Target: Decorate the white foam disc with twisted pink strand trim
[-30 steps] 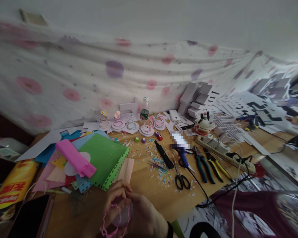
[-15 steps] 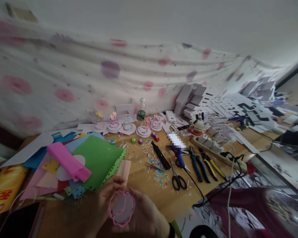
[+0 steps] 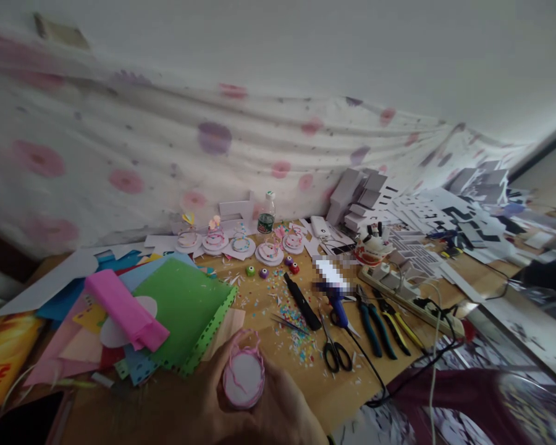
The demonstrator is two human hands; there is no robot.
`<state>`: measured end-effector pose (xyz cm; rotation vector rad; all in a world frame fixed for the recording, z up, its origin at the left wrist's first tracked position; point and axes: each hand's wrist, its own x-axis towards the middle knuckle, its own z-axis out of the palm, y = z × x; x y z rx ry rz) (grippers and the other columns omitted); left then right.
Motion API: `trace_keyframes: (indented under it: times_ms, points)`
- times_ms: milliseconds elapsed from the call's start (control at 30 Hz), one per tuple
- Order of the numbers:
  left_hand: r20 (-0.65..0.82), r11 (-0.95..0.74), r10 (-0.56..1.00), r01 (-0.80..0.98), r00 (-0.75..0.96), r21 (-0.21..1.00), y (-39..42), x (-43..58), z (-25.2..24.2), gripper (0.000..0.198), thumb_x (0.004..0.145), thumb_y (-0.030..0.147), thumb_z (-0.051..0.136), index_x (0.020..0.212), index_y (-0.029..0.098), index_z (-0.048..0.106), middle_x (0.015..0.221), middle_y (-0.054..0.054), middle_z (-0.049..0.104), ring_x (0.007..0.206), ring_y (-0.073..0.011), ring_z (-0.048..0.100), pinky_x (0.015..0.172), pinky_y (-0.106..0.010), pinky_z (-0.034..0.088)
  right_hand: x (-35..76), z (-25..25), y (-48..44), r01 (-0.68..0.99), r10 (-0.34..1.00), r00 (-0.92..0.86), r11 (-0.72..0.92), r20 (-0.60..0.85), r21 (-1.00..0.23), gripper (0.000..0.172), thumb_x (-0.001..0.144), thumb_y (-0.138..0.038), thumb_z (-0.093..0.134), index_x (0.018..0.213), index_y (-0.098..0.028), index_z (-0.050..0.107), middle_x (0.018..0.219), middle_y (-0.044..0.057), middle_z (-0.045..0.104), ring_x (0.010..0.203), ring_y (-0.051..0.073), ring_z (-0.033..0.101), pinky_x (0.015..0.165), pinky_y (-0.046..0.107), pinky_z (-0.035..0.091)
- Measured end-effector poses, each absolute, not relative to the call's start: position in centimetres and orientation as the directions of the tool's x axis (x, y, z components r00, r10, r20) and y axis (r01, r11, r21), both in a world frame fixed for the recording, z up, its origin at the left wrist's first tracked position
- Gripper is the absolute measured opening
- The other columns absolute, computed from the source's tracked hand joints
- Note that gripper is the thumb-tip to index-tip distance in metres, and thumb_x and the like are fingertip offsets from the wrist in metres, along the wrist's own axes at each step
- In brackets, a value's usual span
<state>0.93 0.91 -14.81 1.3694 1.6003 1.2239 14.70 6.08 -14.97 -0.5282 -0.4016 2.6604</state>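
Note:
A small round white paper disc (image 3: 244, 377) with a pink wavy trim (image 3: 246, 342) round its edge is held near the table's front edge. My left hand (image 3: 210, 395) is closed on its left side, the fingers partly in shadow. From the right, my right hand (image 3: 287, 398) wraps round the same disc. Part of the pink trim stands up in a loop above the disc, and a strand of it crosses the face. Just beyond my hands lie a pale wooden-looking strip (image 3: 231, 324), black-handled scissors (image 3: 337, 355) and tweezers (image 3: 291, 322).
Coloured sheets, a green one (image 3: 180, 303) on top, lie on the left with a pink roll (image 3: 125, 309). Decorated discs (image 3: 269, 252) line the back near a bottle (image 3: 265, 219). A black pen-shaped tool (image 3: 302, 303), blue glue gun (image 3: 337, 306), pliers (image 3: 375, 327) and power strip (image 3: 412, 300) are rightward.
My hands have moved the disc slightly right and tilted it. The pink trim, earlier spread around the disc, now rises above its far edge. The whole view has shifted a little.

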Motion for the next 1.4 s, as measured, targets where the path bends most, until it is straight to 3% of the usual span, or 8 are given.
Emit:
trace_keyframes:
  times_ms: [200,333,467,533,767,933,1100,1400]
  points:
    - [0.103,-0.012,0.96,0.324,-0.262,0.946,0.6,0.5,-14.3,0.095,0.052,0.02,0.081,0.141,0.037,0.054,0.134,-0.004,0.069,0.125,-0.0368,0.063,0.107,-0.049,0.053,14.2,-13.8,6.1,-0.236,0.501,-0.825,-0.726,-0.261,-0.646,0.072,0.088,-0.079,0.042,0.117,-0.017,0.065,0.111,0.013,0.073,0.103,0.029,0.067,0.086,0.042,0.053]
    - [0.068,0.024,0.931,0.247,-0.358,0.969,0.2,-0.6,-14.8,0.093,0.062,0.037,0.084,0.146,0.027,0.045,0.141,-0.012,0.061,0.133,-0.0358,0.057,0.109,-0.049,0.05,14.7,-12.4,9.7,0.225,0.812,-0.559,-0.045,-0.167,-0.973,0.073,0.096,-0.074,0.024,0.1,-0.016,0.068,0.096,0.013,0.074,0.089,0.026,0.07,0.078,0.038,0.055]
    - [0.032,0.039,0.929,0.183,-0.37,0.982,-0.5,-2.3,-14.2,0.099,0.071,0.048,0.081,0.154,0.026,0.032,0.144,-0.015,0.056,0.132,-0.0329,0.058,0.109,-0.048,0.049,13.0,-11.3,17.1,0.488,0.922,-0.386,0.188,-0.018,-0.852,0.035,0.099,-0.041,0.047,0.122,-0.019,0.061,0.125,0.015,0.067,0.116,0.027,0.061,0.098,0.041,0.046]
    - [0.04,0.038,0.932,0.208,-0.36,0.977,-0.9,-3.1,-13.8,0.099,0.071,0.047,0.083,0.154,0.025,0.033,0.143,-0.016,0.057,0.133,-0.0333,0.057,0.11,-0.049,0.048,11.1,-11.1,20.2,0.62,0.933,-0.357,0.268,0.04,-0.738,0.036,0.096,-0.028,0.053,0.13,-0.017,0.058,0.134,0.018,0.062,0.126,0.03,0.054,0.105,0.044,0.039]
    - [0.066,0.059,0.865,0.231,-0.497,0.971,-1.9,-4.0,-12.0,0.094,0.067,0.037,0.086,0.149,0.027,0.04,0.143,-0.013,0.058,0.131,-0.0329,0.057,0.114,-0.053,0.043,6.7,-12.5,23.3,0.885,0.939,-0.339,0.336,0.049,-0.322,0.023,0.097,-0.032,0.063,0.111,-0.015,0.068,0.12,0.014,0.066,0.122,0.034,0.055,0.102,0.053,0.04]
    - [0.081,0.084,0.845,0.28,-0.529,0.956,-2.3,-4.2,-11.2,0.091,0.069,0.032,0.082,0.149,0.027,0.04,0.145,-0.011,0.058,0.134,-0.0324,0.055,0.115,-0.053,0.042,6.3,-13.3,23.8,0.894,0.942,-0.335,0.325,0.022,-0.309,0.026,0.098,-0.036,0.065,0.115,-0.016,0.066,0.123,0.009,0.065,0.115,0.028,0.062,0.1,0.052,0.049]
    - [0.134,0.111,0.833,0.4,-0.536,0.91,-2.5,-4.0,-11.9,0.088,0.071,0.03,0.079,0.15,0.025,0.04,0.142,-0.011,0.061,0.132,-0.0321,0.057,0.112,-0.052,0.044,6.9,-12.4,24.2,0.784,0.939,-0.342,0.297,0.02,-0.545,0.025,0.098,-0.035,0.066,0.112,-0.015,0.066,0.118,0.008,0.067,0.109,0.026,0.064,0.096,0.049,0.052]
    - [0.101,0.138,0.879,0.453,-0.465,0.881,-3.7,-1.5,-17.2,0.077,0.078,0.034,0.076,0.146,0.026,0.042,0.143,-0.013,0.06,0.135,-0.0343,0.055,0.11,-0.054,0.047,16.4,-14.4,13.3,0.15,0.959,-0.259,-0.074,-0.111,-0.986,0.053,0.084,-0.071,0.053,0.103,-0.022,0.061,0.094,0.009,0.069,0.07,0.023,0.066,0.051,0.03,0.048]
